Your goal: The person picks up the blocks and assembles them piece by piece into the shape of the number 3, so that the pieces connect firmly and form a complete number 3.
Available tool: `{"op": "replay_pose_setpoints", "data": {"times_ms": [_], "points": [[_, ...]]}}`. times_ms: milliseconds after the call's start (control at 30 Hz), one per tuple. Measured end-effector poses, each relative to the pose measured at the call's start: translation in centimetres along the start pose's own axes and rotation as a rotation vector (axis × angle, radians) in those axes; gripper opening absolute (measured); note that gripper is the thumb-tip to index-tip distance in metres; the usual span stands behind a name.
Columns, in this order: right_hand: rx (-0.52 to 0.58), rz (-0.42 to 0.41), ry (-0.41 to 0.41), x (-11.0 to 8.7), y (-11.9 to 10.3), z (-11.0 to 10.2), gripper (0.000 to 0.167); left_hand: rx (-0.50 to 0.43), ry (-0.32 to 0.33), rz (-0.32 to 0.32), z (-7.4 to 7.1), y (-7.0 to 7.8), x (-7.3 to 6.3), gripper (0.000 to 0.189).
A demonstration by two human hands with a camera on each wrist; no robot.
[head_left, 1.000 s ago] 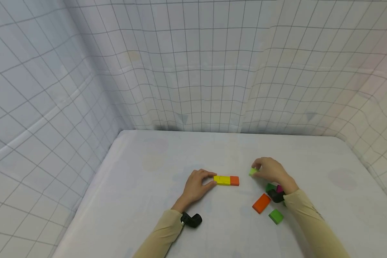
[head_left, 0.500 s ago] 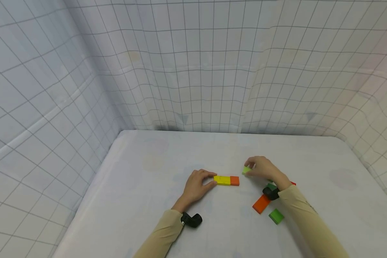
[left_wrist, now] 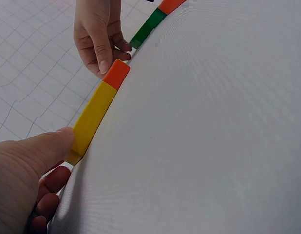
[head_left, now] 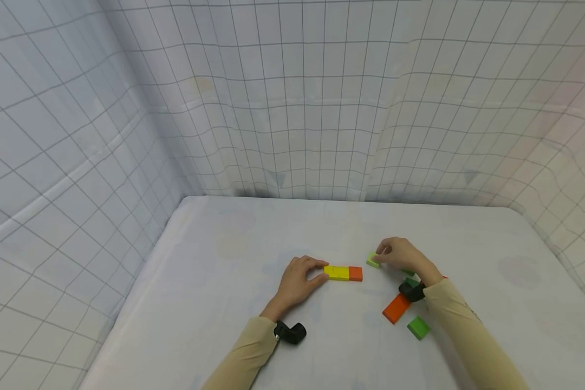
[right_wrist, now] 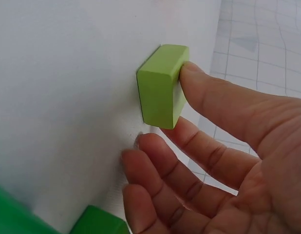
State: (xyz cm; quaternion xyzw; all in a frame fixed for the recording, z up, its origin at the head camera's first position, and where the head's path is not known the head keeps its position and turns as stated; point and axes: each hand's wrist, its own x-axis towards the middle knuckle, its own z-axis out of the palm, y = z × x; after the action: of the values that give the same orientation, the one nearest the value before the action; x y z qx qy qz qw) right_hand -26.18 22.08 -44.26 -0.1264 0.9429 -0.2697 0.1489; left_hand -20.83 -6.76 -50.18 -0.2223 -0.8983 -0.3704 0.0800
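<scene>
Grid-lined white sheeting hangs at the back and sides of our view, with a big white table below it. Two beige sleeves come in from the bottom edge, slanting toward each other, each with a black wrist camera at the cuff. Left hand is angled up and rightward, thumb and index finger pinching the left end of the yellow block, other fingers curled in. Right hand leans in from the right, thumb and index fingertips grasping the lime block, remaining fingers loosely bent. On the table near that forearm we've got an orange-red slab, a bright green block just beside it, and a dark green piece partly hidden by the wrist gear. One small orange block butts against the yellow one's right end, with the lime block just beyond, not touching it. Tiny mark on the yellow top, too small for us to read.
</scene>
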Motion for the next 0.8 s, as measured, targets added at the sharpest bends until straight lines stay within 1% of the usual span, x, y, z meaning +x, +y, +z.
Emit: {"op": "replay_pose_setpoints", "data": {"times_ms": [167,533,800], "points": [[0.026,0.011,-0.023,0.4,0.0,0.0,0.025,0.003,-0.003,-0.003,0.0,0.0,0.1,0.030],[0.124,0.051,-0.092,1.2,-0.6,0.5,0.029,0.007,-0.005,-0.012,0.2,-0.1,0.1,0.030],[0.159,0.032,-0.104,1.5,-1.0,0.7,0.028,0.022,-0.009,-0.014,0.2,-0.3,0.3,0.029]]}}
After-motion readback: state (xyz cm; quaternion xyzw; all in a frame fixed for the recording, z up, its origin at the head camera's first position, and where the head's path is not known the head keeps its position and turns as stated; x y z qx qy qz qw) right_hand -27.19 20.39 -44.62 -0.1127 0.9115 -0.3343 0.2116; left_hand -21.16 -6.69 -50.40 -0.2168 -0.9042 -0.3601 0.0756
